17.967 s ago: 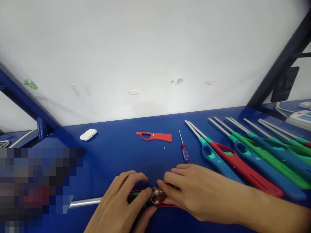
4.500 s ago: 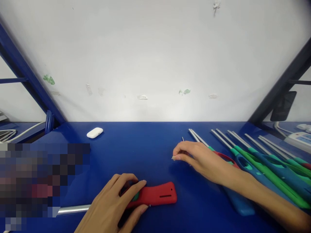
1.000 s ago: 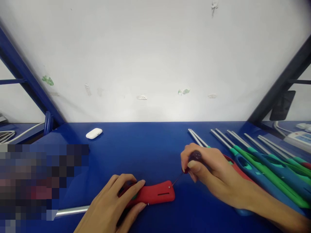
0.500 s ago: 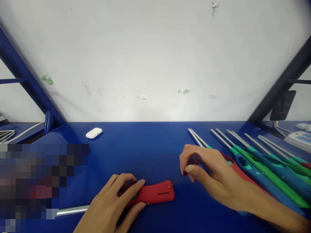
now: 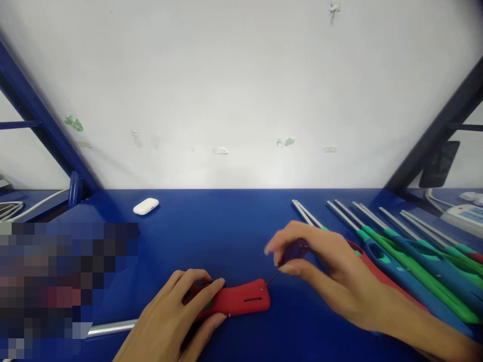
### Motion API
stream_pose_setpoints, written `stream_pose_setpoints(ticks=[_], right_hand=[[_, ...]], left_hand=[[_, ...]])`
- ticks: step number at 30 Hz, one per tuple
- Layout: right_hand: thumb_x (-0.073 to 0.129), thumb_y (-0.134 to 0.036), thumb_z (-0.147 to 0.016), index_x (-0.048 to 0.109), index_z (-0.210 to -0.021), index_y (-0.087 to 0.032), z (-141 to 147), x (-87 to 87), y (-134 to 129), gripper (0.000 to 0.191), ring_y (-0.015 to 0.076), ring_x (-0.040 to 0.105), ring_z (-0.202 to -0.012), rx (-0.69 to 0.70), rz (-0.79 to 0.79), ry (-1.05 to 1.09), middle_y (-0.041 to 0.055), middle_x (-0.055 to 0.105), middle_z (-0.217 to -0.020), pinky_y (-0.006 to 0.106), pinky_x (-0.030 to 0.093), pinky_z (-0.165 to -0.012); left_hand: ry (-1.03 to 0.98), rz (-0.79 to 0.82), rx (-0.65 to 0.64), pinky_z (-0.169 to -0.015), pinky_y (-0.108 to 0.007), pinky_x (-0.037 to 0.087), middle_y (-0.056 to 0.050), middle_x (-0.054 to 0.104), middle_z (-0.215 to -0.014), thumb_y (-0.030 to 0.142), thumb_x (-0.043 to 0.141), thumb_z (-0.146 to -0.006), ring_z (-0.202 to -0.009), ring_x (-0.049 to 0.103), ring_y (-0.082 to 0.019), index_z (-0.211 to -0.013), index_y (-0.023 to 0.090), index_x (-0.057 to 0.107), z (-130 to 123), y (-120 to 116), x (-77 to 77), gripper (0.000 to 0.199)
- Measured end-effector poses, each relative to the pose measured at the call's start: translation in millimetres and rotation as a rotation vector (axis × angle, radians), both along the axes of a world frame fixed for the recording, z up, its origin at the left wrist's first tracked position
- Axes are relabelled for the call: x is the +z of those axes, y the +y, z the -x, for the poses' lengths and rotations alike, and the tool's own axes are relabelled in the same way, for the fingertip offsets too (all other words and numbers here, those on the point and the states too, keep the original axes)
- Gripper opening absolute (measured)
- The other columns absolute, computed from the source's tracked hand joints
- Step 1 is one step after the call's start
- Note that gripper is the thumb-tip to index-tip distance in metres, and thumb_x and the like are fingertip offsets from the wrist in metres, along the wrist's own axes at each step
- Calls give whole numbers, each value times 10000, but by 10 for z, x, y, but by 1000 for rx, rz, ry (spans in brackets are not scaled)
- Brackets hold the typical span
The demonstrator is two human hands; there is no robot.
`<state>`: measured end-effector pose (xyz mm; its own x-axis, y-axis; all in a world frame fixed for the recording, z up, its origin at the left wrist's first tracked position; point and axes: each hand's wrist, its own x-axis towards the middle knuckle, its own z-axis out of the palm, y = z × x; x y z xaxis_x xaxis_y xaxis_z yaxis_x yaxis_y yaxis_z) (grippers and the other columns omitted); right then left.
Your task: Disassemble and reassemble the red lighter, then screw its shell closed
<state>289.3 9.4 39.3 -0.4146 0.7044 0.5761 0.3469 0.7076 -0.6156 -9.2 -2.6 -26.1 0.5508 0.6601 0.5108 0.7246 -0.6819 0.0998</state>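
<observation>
A red long-necked lighter (image 5: 241,300) lies on the blue table, its silver tube (image 5: 113,328) pointing left. My left hand (image 5: 177,306) is closed around its middle, fingers on top and thumb along the near side. My right hand (image 5: 324,271) grips a small screwdriver (image 5: 296,251) with a dark handle, mostly hidden by the fingers. The index finger is raised a little off the handle. The thin shaft slants down to the small screw hole at the lighter's right end, above a dark slot.
Several blue, green and red lighters (image 5: 411,261) lie in a row at the right. A white earbud case (image 5: 146,206) rests at the back left. A white wall (image 5: 241,90) rises behind the table (image 5: 211,226). A power strip (image 5: 466,216) is at far right. The left front is pixelated.
The fingers of my right hand have opened outward and shifted slightly left around the screwdriver handle, which has turned or tilted a little. My left hand and the lighter are almost unmoved.
</observation>
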Motion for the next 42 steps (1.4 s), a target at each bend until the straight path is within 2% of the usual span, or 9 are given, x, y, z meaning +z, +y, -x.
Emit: stream_pose_setpoints(ticks=[5,9,14,20,24,30,34,39,42], right_hand=[[765,-315,-1014,693,-1241,-323,-11,-64,10,238,120,721,-812,7,-100,86,-28,755,-975,228,589,-760],[438,-184,-1150,621,-1481,-328,-23,-12,-3,404,116,737,-1032,103,-41,32,10,779,-1209,245,590,-912],[668,-134,-1044,756,-1221,-323,-27,-38,5,273,129,736,-888,66,-166,153,-16,784,-1013,232,605,-784],[497,-47,-1080,657,-1470,-397,-14,-16,-26,548,149,739,-1087,101,-46,70,11,755,-1275,272,623,-895],[793,-154,-967,802,-1215,-388,4,-16,-24,341,120,708,-821,-7,-123,180,-26,743,-967,219,610,-725],[515,-38,-1078,615,-1528,-363,21,-47,-23,564,132,738,-1104,138,-62,120,11,767,-1276,248,619,-957],[713,-124,-1016,756,-1321,-384,40,-58,-44,403,101,708,-883,91,-94,195,-23,733,-1039,187,614,-797],[533,-62,-1079,670,-1458,-382,30,-53,-32,514,137,738,-1080,110,-34,110,21,729,-1295,243,643,-905],[643,-72,-1035,746,-1328,-386,17,-49,-21,442,122,755,-947,77,-94,178,-7,740,-1126,213,659,-830]], left_hand=[[-32,7,0,-830,-269,693,-15,769,-1172,471,565,-1092,-979,786,-188,-1369,375,706,21,-2,-36,325],[-13,-26,13,-857,-290,695,-27,776,-1216,500,561,-1091,-1051,790,-213,-1380,358,702,42,-23,-37,352],[-18,18,-22,-839,-246,682,-19,761,-1161,449,557,-1101,-975,784,-171,-1383,355,693,25,-14,-1,328],[1,13,-18,-804,-284,694,-22,751,-1156,452,555,-1097,-942,778,-187,-1365,356,698,6,8,22,318],[-6,17,-19,-829,-290,693,-16,746,-1162,430,552,-1102,-963,777,-181,-1384,360,683,-8,20,22,319],[-5,36,-18,-801,-288,696,-12,746,-1155,453,548,-1101,-943,770,-180,-1365,361,696,12,2,14,317],[-7,10,-20,-806,-296,697,-17,751,-1141,444,549,-1100,-935,776,-185,-1352,349,705,30,-15,21,312],[-15,15,-24,-817,-278,689,-21,749,-1159,447,543,-1104,-954,774,-184,-1359,345,701,9,1,6,317],[-16,64,-19,-831,-292,687,-21,738,-1176,443,551,-1102,-966,767,-188,-1378,356,686,7,9,-2,319]])
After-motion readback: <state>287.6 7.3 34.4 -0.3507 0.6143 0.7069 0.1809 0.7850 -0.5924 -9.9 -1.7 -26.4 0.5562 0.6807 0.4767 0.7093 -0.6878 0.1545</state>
